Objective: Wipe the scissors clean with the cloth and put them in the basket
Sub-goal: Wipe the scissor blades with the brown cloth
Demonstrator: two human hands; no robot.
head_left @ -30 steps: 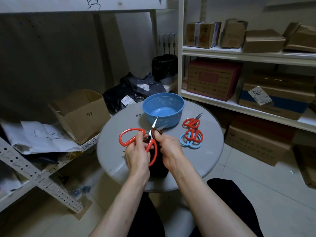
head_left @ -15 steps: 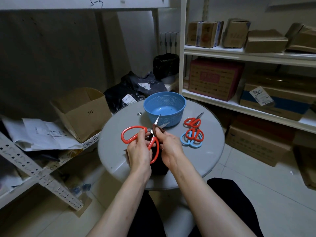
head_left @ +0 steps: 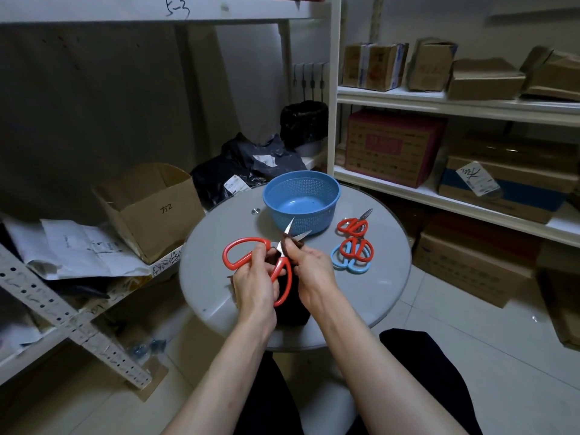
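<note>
Large red-handled scissors (head_left: 241,251) hang over the round grey table (head_left: 386,277), blades parted and pointing at the blue basket (head_left: 301,199). My left hand (head_left: 255,277) grips them at the handles. My right hand (head_left: 309,266) pinches a dark cloth (head_left: 290,296) against the blades near the pivot; the cloth hangs down between both hands. The basket holds nothing. To the right lie small red scissors (head_left: 353,226) and a red pair (head_left: 356,249) on top of a blue pair (head_left: 345,262).
An open cardboard box (head_left: 147,208) and loose papers (head_left: 78,249) sit on a low shelf at the left. Black bags (head_left: 248,167) lie behind the table. Shelves of cartons (head_left: 395,149) fill the right side. My dark-clothed knees are below the table's front edge.
The scissors have stayed in both hands. My right hand has shifted the cloth slightly along the blades. The view has drifted a little.
</note>
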